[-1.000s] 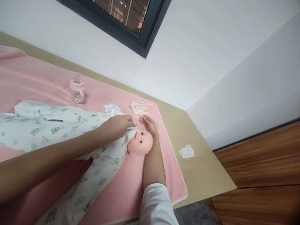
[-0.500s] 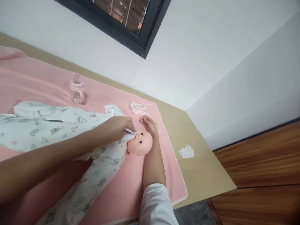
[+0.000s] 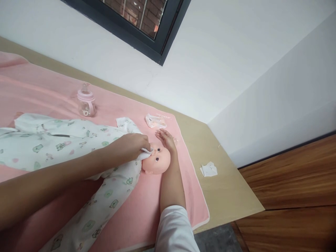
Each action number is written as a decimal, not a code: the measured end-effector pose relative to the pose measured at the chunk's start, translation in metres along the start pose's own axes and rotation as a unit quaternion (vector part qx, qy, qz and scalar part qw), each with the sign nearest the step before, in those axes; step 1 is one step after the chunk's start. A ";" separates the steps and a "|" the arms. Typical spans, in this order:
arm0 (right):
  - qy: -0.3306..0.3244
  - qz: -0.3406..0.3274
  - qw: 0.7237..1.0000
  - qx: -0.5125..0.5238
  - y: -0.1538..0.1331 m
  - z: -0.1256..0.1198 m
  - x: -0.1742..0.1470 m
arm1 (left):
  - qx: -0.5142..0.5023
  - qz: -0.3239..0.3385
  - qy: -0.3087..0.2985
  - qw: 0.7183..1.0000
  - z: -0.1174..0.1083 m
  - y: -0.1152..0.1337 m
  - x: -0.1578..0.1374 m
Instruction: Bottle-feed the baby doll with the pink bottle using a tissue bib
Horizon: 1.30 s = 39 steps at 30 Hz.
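Observation:
A baby doll (image 3: 157, 161) in a white printed sleepsuit (image 3: 78, 147) lies on a pink blanket (image 3: 47, 94). My left hand (image 3: 131, 144) pinches a small white wipe (image 3: 146, 151) and presses it against the doll's mouth and chin. My right hand (image 3: 166, 140) rests flat with fingers apart on the top of the doll's head, holding nothing.
A pink baby bottle (image 3: 86, 100) stands on the blanket behind the doll. A small wipe packet (image 3: 155, 121) lies near the blanket's far corner. A crumpled white tissue (image 3: 209, 169) sits on the bare wooden table (image 3: 228, 189) to the right, near its edge and the wall.
My left hand shifted the wipe slightly across the doll's lower face. The right hand stayed on the head.

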State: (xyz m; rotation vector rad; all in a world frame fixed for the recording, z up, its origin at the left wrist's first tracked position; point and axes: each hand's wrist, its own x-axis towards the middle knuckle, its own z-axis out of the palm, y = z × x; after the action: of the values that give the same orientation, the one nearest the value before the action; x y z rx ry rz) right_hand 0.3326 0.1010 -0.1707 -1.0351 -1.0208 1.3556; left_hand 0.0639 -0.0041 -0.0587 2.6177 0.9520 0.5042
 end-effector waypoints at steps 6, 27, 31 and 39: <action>-0.001 0.002 1.000 0.003 0.001 -0.001 0.001 | 0.005 -0.017 0.002 1.000 -0.004 0.001 0.002; -0.002 -0.003 1.000 -0.003 0.004 -0.004 0.003 | 0.076 -0.031 0.001 0.997 -0.001 -0.004 0.004; -0.003 -0.004 1.000 0.002 0.002 -0.002 0.001 | 0.065 -0.022 0.033 0.997 0.001 -0.008 0.005; 0.002 -0.006 1.000 -0.012 0.002 -0.001 0.001 | 0.046 -0.043 0.030 0.998 0.001 -0.005 0.005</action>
State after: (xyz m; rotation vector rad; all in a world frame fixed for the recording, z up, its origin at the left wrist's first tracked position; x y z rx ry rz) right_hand 0.3327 0.1019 -0.1725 -1.0484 -1.0413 1.3344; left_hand 0.0652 0.0031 -0.0608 2.6417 1.1271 0.5315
